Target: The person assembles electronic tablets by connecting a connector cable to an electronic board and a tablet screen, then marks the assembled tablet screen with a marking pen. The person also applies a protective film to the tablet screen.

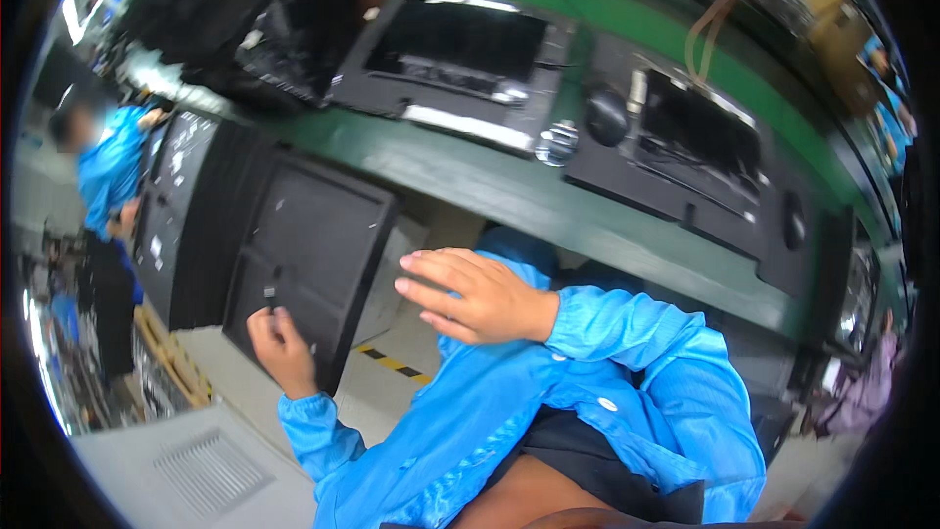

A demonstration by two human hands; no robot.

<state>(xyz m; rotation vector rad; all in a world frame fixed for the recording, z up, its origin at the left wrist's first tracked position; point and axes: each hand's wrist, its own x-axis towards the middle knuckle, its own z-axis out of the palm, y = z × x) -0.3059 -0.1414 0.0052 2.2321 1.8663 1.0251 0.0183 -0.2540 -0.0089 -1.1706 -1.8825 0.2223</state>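
Left hand (279, 338) pinching small dark part against black back panel (313, 255) leaning below green conveyor (509, 196); right hand (470, 296) hovering, fingers spread, empty. Likely fitting step; next calls for steady alignment on panel

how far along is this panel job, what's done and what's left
Done: two dark panels already lie on the green bench. In hand: the left hand grips the lower edge of a third black panel standing upright beside the bench, while the right hand hovers open, touching nothing. Left: that panel is not yet on the bench.
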